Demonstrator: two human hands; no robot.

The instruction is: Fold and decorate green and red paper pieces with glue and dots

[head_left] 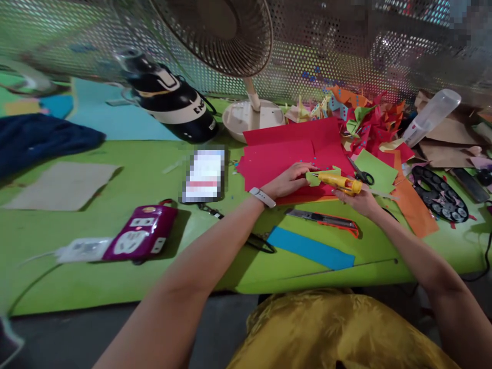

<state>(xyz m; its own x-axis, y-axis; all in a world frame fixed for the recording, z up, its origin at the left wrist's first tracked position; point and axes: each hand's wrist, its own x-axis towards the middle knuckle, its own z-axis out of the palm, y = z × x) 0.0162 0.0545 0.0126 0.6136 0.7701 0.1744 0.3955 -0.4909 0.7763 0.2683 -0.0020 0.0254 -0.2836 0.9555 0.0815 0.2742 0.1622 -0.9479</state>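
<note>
Fan: top of cage cut by upper edge. Dark blue cloth: remainder beyond left edge. Phone: screen pixelated, illegible. Black bottle: lettering runs out of sight around its side. Right hand: fingers partly hidden by yellow glue gun. Left hand: fingertip contact with small green paper too small to tell. Mustard garment: cut by lower edge

Green surface: utility knife; blue paper strip on knife's near side, red paper sheets beyond, smartphone left.
</note>
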